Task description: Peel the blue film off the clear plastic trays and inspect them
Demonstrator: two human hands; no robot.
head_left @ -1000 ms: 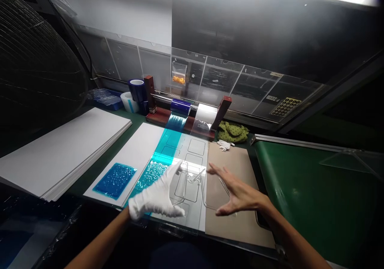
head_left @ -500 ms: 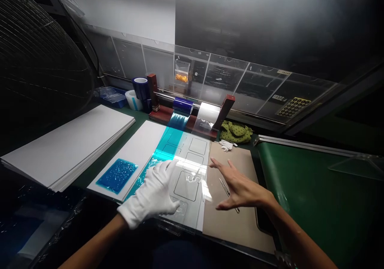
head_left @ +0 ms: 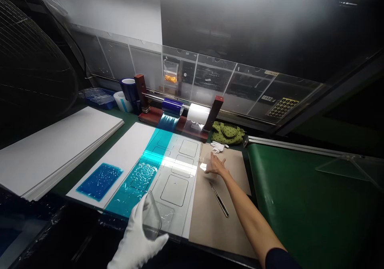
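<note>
My left hand (head_left: 136, 233), in a white glove, holds a clear rounded rectangular plate (head_left: 153, 217) by its edges, tilted above the front of the work sheet. Bare, my right hand (head_left: 216, 165) reaches over the brown board (head_left: 237, 237), its fingers spread near a small shiny clear piece (head_left: 204, 167). A slim knife or tweezers (head_left: 220, 201) lies on that board. Teal film (head_left: 162, 141) runs from the blue roll (head_left: 173, 106) over the sheet printed with rounded outlines (head_left: 175, 189). Left of the film, a blue film piece (head_left: 100, 181) rests on white paper.
A stack of white sheets (head_left: 66, 141) is at the left. Behind stand the dark red roll holder (head_left: 214, 113), a white film roll (head_left: 198, 113), spare rolls (head_left: 123, 101) and a green dotted pouch (head_left: 228, 133). A green mat (head_left: 312, 197) covers the right side.
My left hand has moved down and toward me and now has the clear plate in it. My right hand has moved forward, away from the knife or tweezers. The view has shifted slightly right.
</note>
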